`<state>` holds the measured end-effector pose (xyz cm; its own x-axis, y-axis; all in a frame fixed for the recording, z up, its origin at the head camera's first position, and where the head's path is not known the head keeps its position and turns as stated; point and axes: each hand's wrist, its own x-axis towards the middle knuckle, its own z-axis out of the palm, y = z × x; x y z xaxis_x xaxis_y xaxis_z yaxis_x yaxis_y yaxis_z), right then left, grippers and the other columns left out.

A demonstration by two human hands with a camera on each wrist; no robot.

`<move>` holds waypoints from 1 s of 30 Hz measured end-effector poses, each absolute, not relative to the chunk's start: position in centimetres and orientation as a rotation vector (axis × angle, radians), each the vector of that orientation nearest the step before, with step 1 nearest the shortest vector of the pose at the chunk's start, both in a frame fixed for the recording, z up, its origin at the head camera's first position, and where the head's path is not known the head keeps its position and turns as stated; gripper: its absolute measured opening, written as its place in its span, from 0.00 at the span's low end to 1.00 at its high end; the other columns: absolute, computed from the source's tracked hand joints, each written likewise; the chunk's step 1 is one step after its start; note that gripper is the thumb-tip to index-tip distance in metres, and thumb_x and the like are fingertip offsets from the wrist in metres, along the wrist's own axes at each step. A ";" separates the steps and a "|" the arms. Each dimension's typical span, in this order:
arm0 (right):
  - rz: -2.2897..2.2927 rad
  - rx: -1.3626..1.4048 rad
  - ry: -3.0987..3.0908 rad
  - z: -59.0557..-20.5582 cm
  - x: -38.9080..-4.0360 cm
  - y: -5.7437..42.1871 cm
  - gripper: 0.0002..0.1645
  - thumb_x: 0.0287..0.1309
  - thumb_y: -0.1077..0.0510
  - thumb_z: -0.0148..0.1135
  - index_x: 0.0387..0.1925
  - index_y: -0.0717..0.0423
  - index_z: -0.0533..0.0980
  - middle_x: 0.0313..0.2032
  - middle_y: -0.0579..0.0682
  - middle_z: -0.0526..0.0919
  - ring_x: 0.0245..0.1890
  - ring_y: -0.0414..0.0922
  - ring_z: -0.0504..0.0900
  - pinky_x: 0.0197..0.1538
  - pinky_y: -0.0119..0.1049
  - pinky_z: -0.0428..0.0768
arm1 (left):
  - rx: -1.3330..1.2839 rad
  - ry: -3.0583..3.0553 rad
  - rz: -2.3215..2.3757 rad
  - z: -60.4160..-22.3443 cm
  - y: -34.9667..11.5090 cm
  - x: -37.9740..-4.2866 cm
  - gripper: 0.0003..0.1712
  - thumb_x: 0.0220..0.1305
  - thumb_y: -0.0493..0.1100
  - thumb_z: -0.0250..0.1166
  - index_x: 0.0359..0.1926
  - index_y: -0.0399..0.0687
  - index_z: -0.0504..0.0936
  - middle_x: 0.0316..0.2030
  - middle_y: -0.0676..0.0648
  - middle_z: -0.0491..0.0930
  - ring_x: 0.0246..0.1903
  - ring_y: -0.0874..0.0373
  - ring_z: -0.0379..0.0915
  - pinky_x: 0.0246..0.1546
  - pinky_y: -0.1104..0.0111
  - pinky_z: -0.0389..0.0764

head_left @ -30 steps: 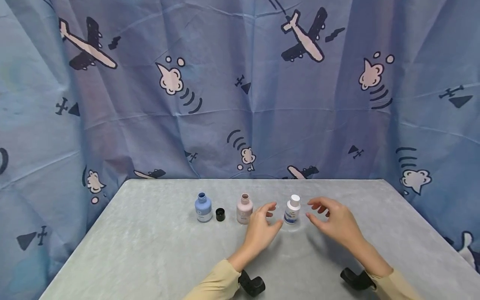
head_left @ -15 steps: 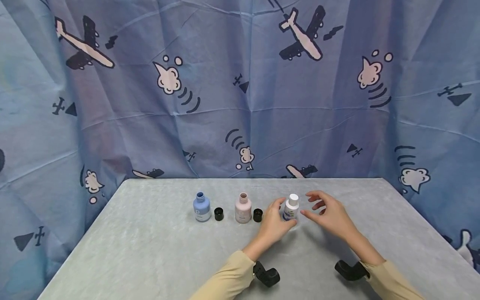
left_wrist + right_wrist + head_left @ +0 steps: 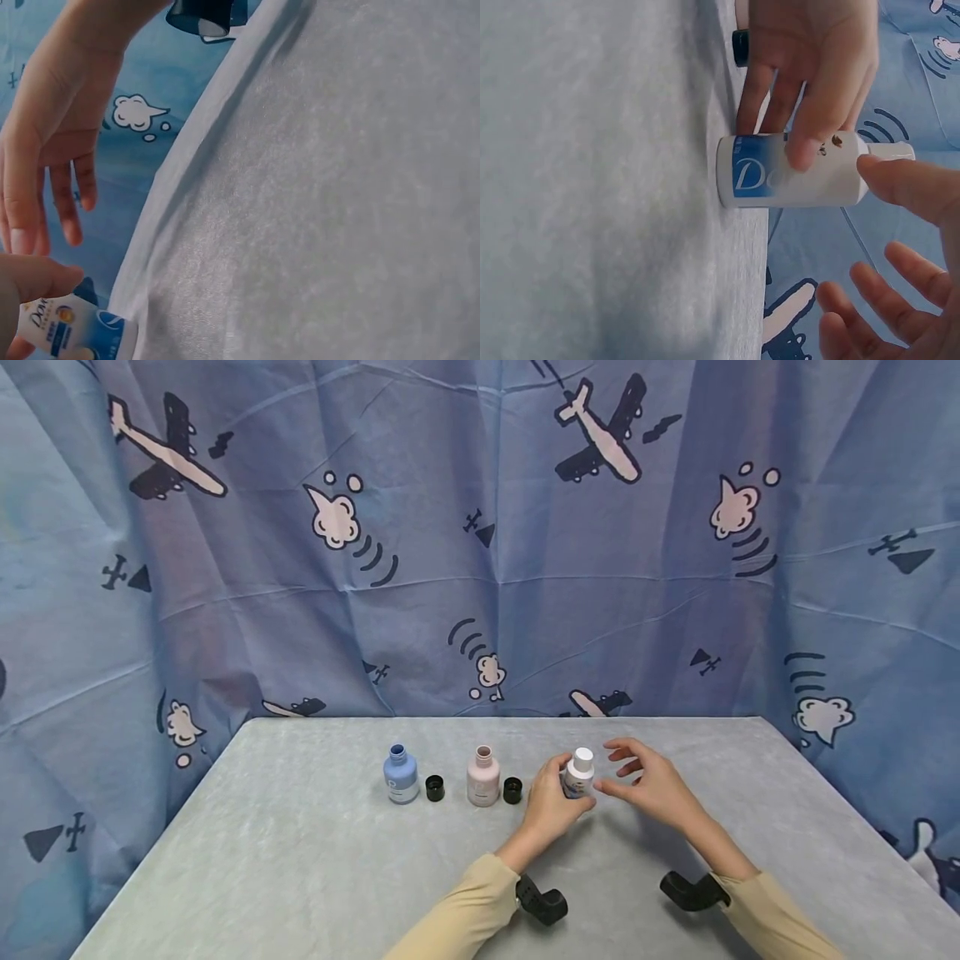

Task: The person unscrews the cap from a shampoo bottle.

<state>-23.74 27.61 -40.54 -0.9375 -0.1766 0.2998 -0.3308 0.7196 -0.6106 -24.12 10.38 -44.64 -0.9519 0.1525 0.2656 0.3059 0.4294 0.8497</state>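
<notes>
A small white bottle (image 3: 579, 777) with a blue lower band and a white cap (image 3: 583, 758) stands upright at the right of the row. My left hand (image 3: 553, 806) grips its body from the left, the thumb lying across the label (image 3: 761, 174) in the right wrist view. On the other side, my right hand (image 3: 651, 783) is held with fingers spread and loosely bent, holding nothing. Its thumb tip overlaps the bottle's shoulder, just below the cap, in the right wrist view. The fingers of my left hand behind the bottle are partly hidden.
An uncapped blue bottle (image 3: 401, 777) and an uncapped pink bottle (image 3: 483, 778) stand to the left on the grey cloth-covered table (image 3: 300, 852). Two black caps (image 3: 435, 788) sit beside them, one right of each bottle. A blue patterned curtain (image 3: 420, 543) hangs behind.
My left hand has moved right from beside the pink bottle and taken hold of the white bottle, uncovering the second black cap. My right hand has shifted slightly left, towards the bottle's cap.
</notes>
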 end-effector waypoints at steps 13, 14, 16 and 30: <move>1.037 0.411 -2.672 -40.3 -24.2 26.2 0.33 0.49 0.55 0.73 0.56 0.60 0.72 0.44 0.62 0.82 0.38 0.52 0.82 0.37 0.36 0.80 | -0.372 -2.372 -1.680 -45.6 10.5 -25.2 0.23 0.50 0.42 0.72 0.47 0.40 0.76 0.39 0.44 0.83 0.33 0.65 0.75 0.35 0.76 0.73; 1.034 0.420 -2.668 -40.3 -24.2 26.1 0.32 0.49 0.55 0.73 0.56 0.61 0.73 0.44 0.62 0.82 0.38 0.52 0.82 0.36 0.36 0.79 | -0.370 -2.363 -1.689 -45.6 10.5 -25.2 0.23 0.50 0.42 0.72 0.47 0.41 0.76 0.38 0.44 0.83 0.31 0.66 0.74 0.34 0.77 0.72; 1.030 0.425 -2.663 -40.3 -24.2 26.0 0.31 0.49 0.56 0.73 0.55 0.60 0.74 0.43 0.60 0.83 0.37 0.51 0.83 0.36 0.35 0.79 | -0.365 -2.348 -1.689 -45.6 10.5 -25.1 0.23 0.49 0.42 0.72 0.46 0.42 0.77 0.37 0.45 0.83 0.30 0.67 0.73 0.33 0.78 0.72; 1.033 0.420 -2.633 -39.7 -23.6 24.8 0.25 0.54 0.53 0.70 0.53 0.56 0.76 0.41 0.56 0.81 0.36 0.48 0.83 0.33 0.33 0.79 | -0.359 -2.379 -1.570 -45.1 10.1 -24.6 0.23 0.47 0.45 0.76 0.44 0.50 0.78 0.36 0.49 0.84 0.33 0.66 0.77 0.35 0.78 0.74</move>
